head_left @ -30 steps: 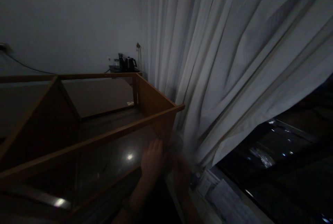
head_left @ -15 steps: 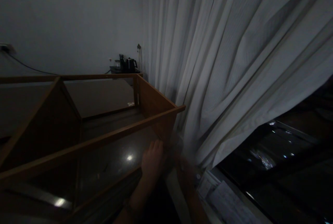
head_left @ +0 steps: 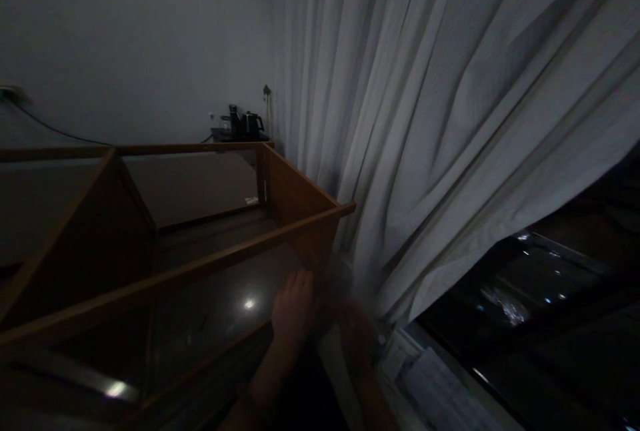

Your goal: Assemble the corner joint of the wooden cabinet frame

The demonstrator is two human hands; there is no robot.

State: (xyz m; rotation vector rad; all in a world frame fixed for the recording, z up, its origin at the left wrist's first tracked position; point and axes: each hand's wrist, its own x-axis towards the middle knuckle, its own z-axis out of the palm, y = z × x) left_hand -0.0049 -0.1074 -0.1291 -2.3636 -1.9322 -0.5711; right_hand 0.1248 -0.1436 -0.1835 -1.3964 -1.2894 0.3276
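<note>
The room is dark. My left hand (head_left: 294, 307) reaches forward with its fingers together, resting against a dark object (head_left: 334, 281) at the lower end of the wooden frame's side panel (head_left: 295, 197). My right hand (head_left: 356, 334) is beside it, dim and blurred, close to the same dark object; its fingers do not show clearly. Both hands sit between the frame and the hem of a white curtain (head_left: 450, 117).
An open wooden frame (head_left: 165, 277) with crossbars stands over a glossy dark floor at left. A kettle and tray (head_left: 240, 125) sit on a surface by the far wall. A dark window sill (head_left: 525, 297) and pale papers (head_left: 430, 391) lie at right.
The hands shifted only slightly near the frame's corner; the right hand moved a little lower and right. The view barely changed.
</note>
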